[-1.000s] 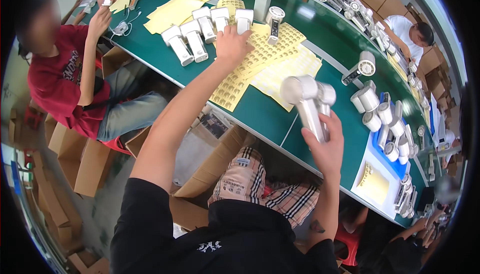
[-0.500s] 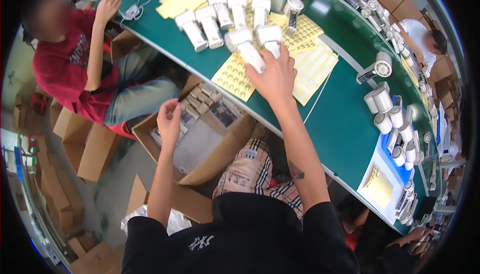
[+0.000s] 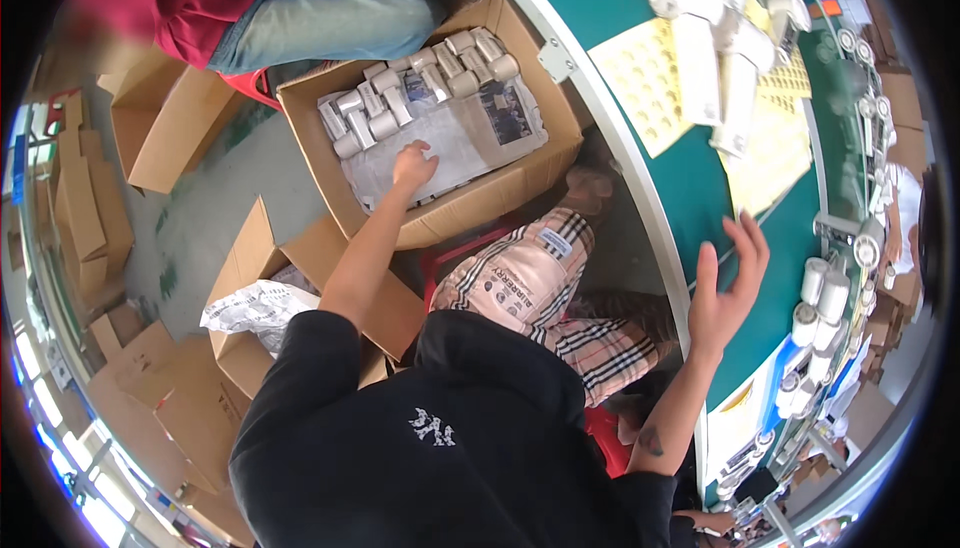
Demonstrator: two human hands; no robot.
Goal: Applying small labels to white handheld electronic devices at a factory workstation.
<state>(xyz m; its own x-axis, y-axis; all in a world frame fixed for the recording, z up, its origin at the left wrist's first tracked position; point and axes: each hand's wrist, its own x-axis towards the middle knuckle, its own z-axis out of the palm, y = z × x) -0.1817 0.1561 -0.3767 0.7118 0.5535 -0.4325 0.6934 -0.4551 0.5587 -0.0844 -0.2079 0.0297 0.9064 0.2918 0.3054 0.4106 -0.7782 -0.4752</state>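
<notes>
My left hand [image 3: 413, 168] is over an open cardboard carton [image 3: 470, 220], its fingers loosely bent and apart with nothing visible in them. Under it lies a pale grey sheet [image 3: 455, 133], beside several white devices [image 3: 385, 113] packed in rows. At the table's near edge my right hand [image 3: 728, 293] is raised, empty, fingers spread. Beyond it, white devices with round heads and long bodies, one of them a white device [image 3: 697, 58], rest on yellow sticker sheets [image 3: 640, 78]. Their exact kind I cannot make out.
The green table [image 3: 680, 188] has a pale metal edge. A person in a red top and jeans [image 3: 320, 23] sits beyond the carton. Another carton [image 3: 235, 348] with crumpled white wrapping [image 3: 255, 313] stands at my left. More white devices [image 3: 825, 298] stand on the table's right side.
The view has swung toward the carton on the left. My right hand has let go of the white device on the table and drawn back. My left hand has reached over the carton.
</notes>
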